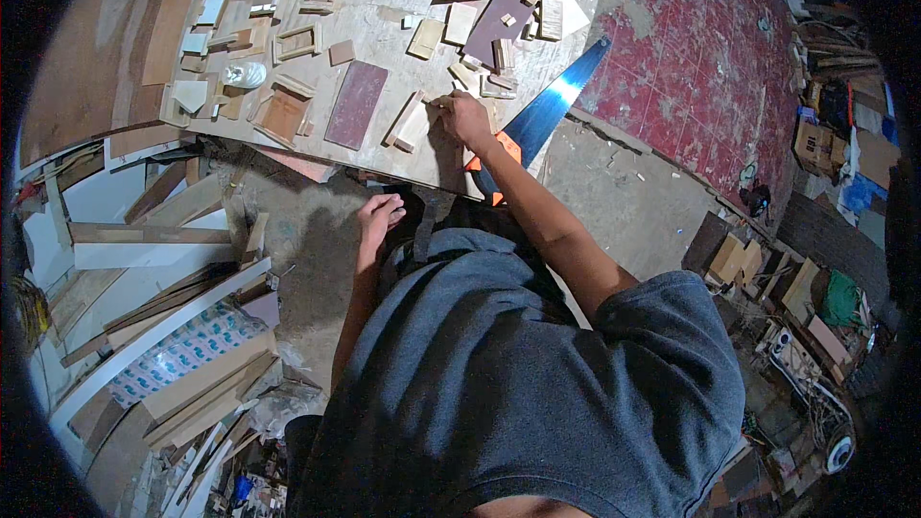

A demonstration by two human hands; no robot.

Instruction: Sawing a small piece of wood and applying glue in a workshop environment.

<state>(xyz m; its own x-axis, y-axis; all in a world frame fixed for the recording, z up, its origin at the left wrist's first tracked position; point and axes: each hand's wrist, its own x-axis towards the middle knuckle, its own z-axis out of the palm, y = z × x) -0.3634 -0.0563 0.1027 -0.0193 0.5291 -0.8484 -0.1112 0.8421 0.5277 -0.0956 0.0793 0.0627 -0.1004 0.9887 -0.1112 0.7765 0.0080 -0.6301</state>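
My right hand (463, 119) reaches over the wooden worktable (317, 53), its fingers pinched together. The fingertips are beside the upper end of a small L-shaped wooden piece (409, 122); whatever they hold is too small to make out. Close by my right wrist lies a handsaw (552, 101) with a shiny blade and an orange and black handle, pointing away to the right. My left hand (381, 217) hangs just off the table's near edge, fingers loosely bent, with nothing visible in it. A dark maroon board (356, 105) lies left of the wooden piece.
Small wooden boxes (284, 107), offcuts (425, 38) and a white plastic-like bundle (245, 75) cover the table. Leaning boards and wrapped panels (192, 355) crowd the floor at left. A red scuffed surface (691, 67) extends right; tools and scraps (806, 374) lie at far right.
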